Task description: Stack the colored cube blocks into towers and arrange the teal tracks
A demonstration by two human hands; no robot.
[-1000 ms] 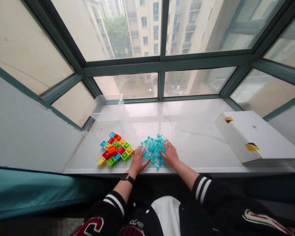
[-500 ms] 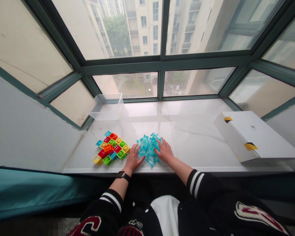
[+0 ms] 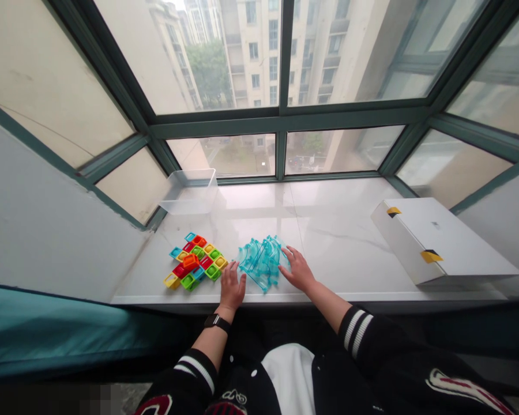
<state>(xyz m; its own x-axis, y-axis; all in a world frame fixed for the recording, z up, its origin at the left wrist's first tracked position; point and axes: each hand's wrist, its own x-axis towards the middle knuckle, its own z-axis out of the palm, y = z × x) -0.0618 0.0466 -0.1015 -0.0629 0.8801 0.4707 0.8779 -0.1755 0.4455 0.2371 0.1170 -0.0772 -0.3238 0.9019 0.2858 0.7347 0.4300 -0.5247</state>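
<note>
A pile of clear blue curved plastic pieces point(image 3: 260, 261) lies near the front edge of the white windowsill point(image 3: 328, 230). My left hand point(image 3: 232, 285) rests flat just left of the pile, fingers stretched out and holding nothing. My right hand point(image 3: 298, 268) lies on the sill at the pile's right side, fingers spread, fingertips touching the blue pieces. A cluster of small coloured square blocks point(image 3: 195, 262) in red, green, yellow, orange and blue sits to the left of my left hand.
A clear plastic tub point(image 3: 190, 190) stands at the back left by the window. A flat white box point(image 3: 436, 239) with yellow and black corner tape lies at the right. Window frames surround the sill on three sides.
Both hands have drawn back off the blue pile: the left now lies beside it, nearer the sill's edge, and the right only touches its right side. The view shifted slightly.
</note>
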